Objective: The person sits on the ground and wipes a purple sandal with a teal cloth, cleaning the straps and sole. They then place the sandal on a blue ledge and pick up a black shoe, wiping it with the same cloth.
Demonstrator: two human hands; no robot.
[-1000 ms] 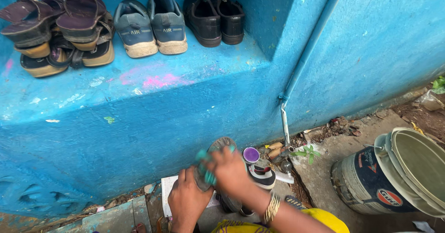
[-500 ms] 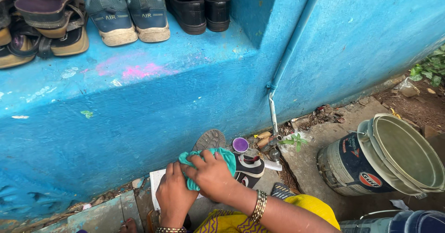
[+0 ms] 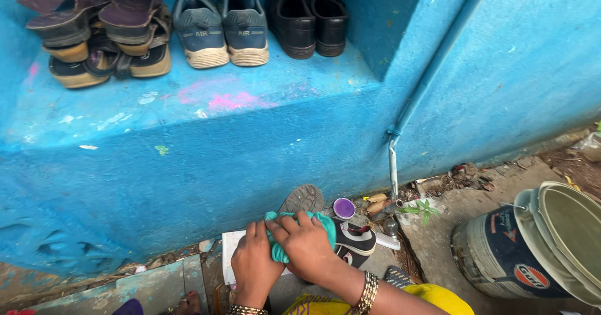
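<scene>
Both hands are working low at the near edge: the left hand (image 3: 253, 262) is lying with fingers curled against the teal cloth (image 3: 299, 230), while the right hand (image 3: 307, 245) is gripping that cloth in closed fingers and pressing it onto a black shoe (image 3: 350, 240) (sole turned up towards the wall). Just right, a small purple lid (image 3: 344, 208) is sitting. Far up on the blue ledge (image 3: 188, 108), 2 grey sneakers (image 3: 222, 30) are resting. A paint bucket (image 3: 519, 252) is standing at the right.
</scene>
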